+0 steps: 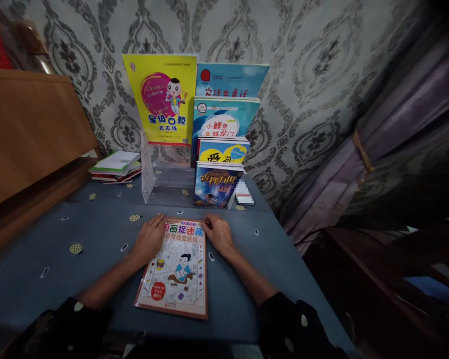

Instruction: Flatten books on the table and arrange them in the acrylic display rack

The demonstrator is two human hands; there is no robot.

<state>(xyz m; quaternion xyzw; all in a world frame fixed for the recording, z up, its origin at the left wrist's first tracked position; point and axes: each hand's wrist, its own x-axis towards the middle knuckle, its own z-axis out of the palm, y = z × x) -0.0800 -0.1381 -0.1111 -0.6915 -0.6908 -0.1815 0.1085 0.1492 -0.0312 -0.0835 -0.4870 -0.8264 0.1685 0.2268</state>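
The flat book (177, 269) reads 画捉迷藏, the yellow book (162, 102) 星级口算天天练.

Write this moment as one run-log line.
left hand: hidden-picture book, top-left | right hand: its top-right | table: beneath book | clear bookstand: beyond

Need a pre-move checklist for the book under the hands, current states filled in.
1. Book on the table, cover up: ok.
2. Left hand at the book's upper left corner: ok.
3. Right hand at its upper right corner: ok.
4. Firm grip: cannot tell; the fingers' undersides are hidden.
5. Clear stand upright behind the book, other books propped in it: ok.
6. Stack at far left squared up: not ok, edges uneven.
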